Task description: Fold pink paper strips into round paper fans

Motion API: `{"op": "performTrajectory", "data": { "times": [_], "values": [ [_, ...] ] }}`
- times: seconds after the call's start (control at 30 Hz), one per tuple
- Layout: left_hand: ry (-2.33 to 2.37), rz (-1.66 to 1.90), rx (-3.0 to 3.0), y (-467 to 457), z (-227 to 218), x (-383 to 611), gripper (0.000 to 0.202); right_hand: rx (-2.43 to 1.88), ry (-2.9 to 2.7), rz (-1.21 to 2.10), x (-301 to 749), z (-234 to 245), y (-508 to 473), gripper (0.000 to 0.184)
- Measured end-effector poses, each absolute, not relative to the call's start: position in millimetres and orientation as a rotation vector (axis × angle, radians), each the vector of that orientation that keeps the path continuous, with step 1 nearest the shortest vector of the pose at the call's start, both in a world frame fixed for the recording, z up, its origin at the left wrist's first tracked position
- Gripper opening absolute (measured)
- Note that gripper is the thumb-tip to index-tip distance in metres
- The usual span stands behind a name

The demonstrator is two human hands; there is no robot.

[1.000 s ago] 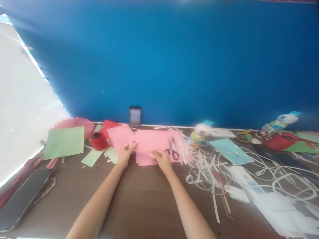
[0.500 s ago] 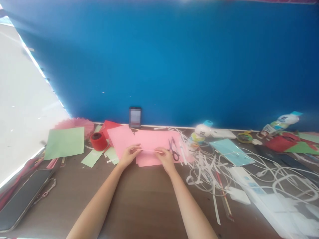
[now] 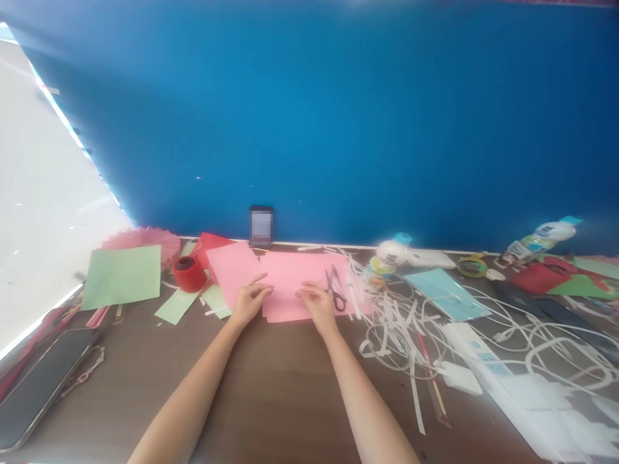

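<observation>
My left hand [image 3: 249,301] and my right hand [image 3: 318,303] are over the pink paper sheets [image 3: 294,264] in the middle of the table. Both are closed in a pinch, thumb against fingers, at either end of a thin pink paper strip. Against the pink behind it, the strip hardly shows. Scissors [image 3: 335,289] with dark handles lie on the sheets, just right of my right hand. Left of my left hand are a red tape roll [image 3: 189,274] and pale green paper pieces [image 3: 176,305].
White cables [image 3: 401,335] and paper strips tangle on the right, near a power strip [image 3: 488,354], a white bottle [image 3: 387,261] and a light blue sheet [image 3: 447,293]. A large phone [image 3: 46,386] lies at the left. A blue panel [image 3: 309,116] stands behind the table.
The pink strip, a visible line between my hands before, now barely shows. The fingers of my left hand have lifted and spread slightly. Both hands stay in nearly the same place.
</observation>
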State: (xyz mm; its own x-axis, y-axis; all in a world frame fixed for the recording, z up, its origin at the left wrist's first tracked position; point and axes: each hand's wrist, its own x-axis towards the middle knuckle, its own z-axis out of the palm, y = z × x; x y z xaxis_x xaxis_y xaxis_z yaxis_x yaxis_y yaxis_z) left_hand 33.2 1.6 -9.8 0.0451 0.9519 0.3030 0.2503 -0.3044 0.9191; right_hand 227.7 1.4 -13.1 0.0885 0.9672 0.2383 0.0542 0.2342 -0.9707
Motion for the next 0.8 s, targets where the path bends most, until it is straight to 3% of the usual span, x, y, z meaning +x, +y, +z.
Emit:
{"op": "performTrajectory", "data": {
  "times": [0.4,0.7,0.8],
  "values": [
    [1.071,1.12,1.313,0.4,-10.6,34.7,0.032,-1.085,-1.281,0.967,228.1,-9.8,-2.3,0.012],
    [1.142,1.253,1.382,1.0,-12.1,33.0,0.025,-0.949,-1.103,1.41,222.3,-8.7,-7.0,0.035],
    [1.157,1.243,1.407,1.0,-12.9,32.5,0.026,-0.959,-1.112,1.406,222.9,-9.4,-5.4,0.033]
  ]
}}
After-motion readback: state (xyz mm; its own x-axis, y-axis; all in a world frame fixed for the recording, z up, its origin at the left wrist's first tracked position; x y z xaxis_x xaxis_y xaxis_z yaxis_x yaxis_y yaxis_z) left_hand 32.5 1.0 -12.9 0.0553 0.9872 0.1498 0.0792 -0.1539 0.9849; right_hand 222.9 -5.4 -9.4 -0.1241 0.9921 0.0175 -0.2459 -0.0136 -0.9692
